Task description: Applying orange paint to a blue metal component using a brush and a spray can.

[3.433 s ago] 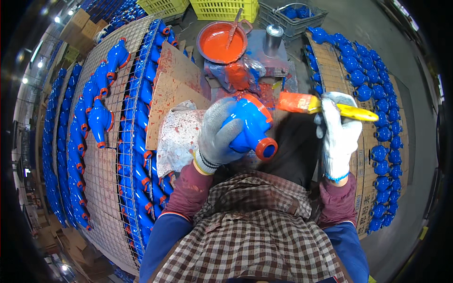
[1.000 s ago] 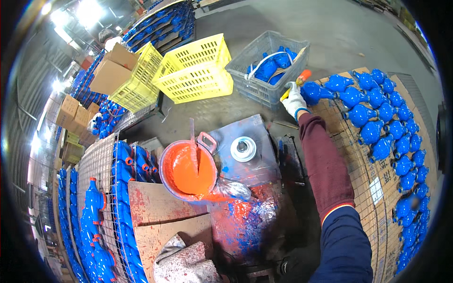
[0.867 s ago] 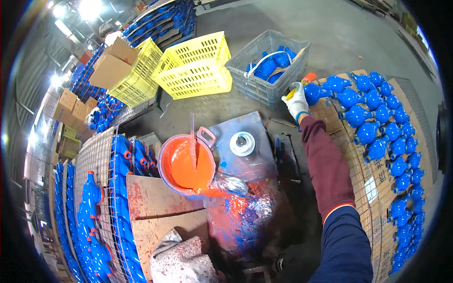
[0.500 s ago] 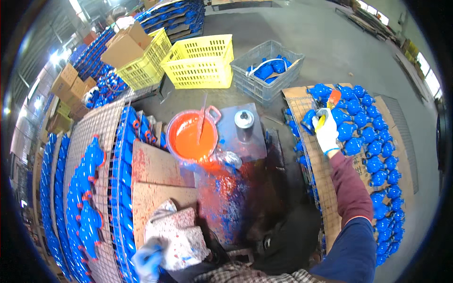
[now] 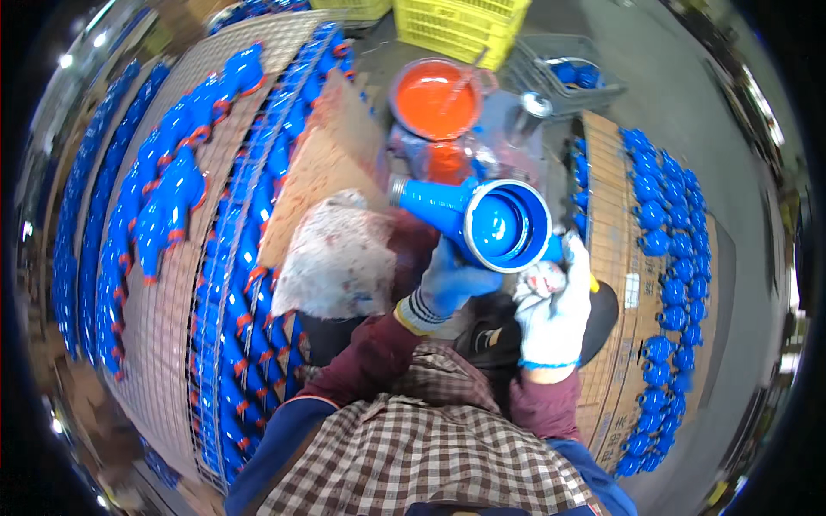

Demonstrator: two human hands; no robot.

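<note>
In front of me is a glossy blue metal pipe fitting [image 5: 430, 199], its wide round mouth turned up toward me and a narrower threaded end pointing left. My left hand [image 5: 456, 279], in a blue-stained glove, is closed around its underside. My right hand [image 5: 555, 310], in a white glove, is closed beside the fitting's right end, with its fingertips at the short stub there. A bit of yellow handle [image 5: 594, 284] of a paintbrush sticks out of the right hand; reddish marks show at the fingers, and the bristles cannot be made out clearly.
Beyond the fitting stand a pot of orange paint [image 5: 437, 99] with a stick and a spray can [image 5: 533, 107]. A stained rag [image 5: 335, 258] lies left of my arm. Blue fittings with orange rims cover the left rack [image 5: 163, 172]; more line cardboard [image 5: 615, 344] at right. Crates [image 5: 460, 30] stand behind.
My right hand has come from the right-hand cardboard to the middle, bringing a blue fitting. My left hand has left the rag and taken hold of the fitting. The view has shifted downward.
</note>
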